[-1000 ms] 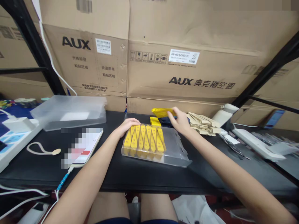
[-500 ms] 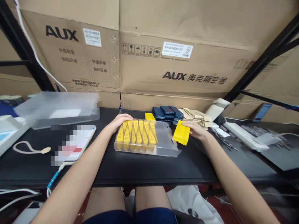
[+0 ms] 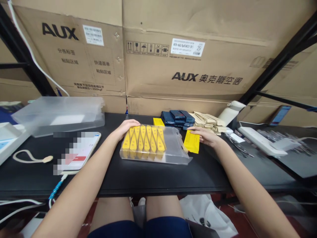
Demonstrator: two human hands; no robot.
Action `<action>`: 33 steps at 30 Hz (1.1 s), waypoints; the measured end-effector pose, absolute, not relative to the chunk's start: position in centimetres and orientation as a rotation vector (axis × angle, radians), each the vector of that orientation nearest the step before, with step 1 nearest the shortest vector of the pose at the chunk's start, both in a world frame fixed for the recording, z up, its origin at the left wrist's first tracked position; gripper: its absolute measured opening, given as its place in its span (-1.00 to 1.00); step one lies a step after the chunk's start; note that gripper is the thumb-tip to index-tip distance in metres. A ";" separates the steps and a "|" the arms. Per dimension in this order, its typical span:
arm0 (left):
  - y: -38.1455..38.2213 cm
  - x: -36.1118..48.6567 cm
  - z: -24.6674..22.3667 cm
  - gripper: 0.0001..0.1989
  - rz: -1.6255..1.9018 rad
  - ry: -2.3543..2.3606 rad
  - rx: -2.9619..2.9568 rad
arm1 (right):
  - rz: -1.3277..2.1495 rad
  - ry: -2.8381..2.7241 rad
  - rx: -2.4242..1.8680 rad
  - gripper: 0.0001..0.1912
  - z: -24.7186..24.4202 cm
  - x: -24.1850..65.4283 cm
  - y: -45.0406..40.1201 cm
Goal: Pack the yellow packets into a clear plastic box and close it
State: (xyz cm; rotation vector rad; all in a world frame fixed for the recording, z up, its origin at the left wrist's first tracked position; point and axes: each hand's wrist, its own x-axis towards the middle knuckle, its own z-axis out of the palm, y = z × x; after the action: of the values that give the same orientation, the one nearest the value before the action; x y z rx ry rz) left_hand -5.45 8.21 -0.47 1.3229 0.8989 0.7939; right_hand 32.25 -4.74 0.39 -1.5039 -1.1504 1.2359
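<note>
A clear plastic box (image 3: 173,148) lies on the black table in front of me, its right end open. Several yellow packets (image 3: 143,140) stand in a row in its left part, their slanted ends alternating. My left hand (image 3: 125,129) grips the box's far left corner, fingers over the top edge. Just past the open end, my right hand (image 3: 206,137) pinches another yellow packet (image 3: 192,143) by its upper edge. That packet's broad face is turned toward me. Behind the box, one more yellow packet (image 3: 158,122) is partly hidden.
Dark blue packets (image 3: 177,119) and beige packets (image 3: 204,120) are piled behind my right hand, near a white bottle (image 3: 231,112). A phone (image 3: 84,152) on a cable and another clear plastic box (image 3: 61,114) are at left. Large cartons (image 3: 148,72) wall off the back.
The yellow packet in my right hand has turned to show more of its broad face, and my right fingers have shifted along its top edge. My left hand stays on the box.
</note>
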 end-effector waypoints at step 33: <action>8.3 -5.2 -0.4 -0.75 0.802 0.919 1.317 | 1.424 -1.079 -1.422 -0.81 -0.2 31.2 -4.7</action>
State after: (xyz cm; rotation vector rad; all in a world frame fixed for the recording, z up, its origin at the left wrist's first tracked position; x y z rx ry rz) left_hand -5.17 8.27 -0.41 1.3173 0.9187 0.8022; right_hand 31.21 -4.69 -0.24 -1.4219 -1.0788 1.4238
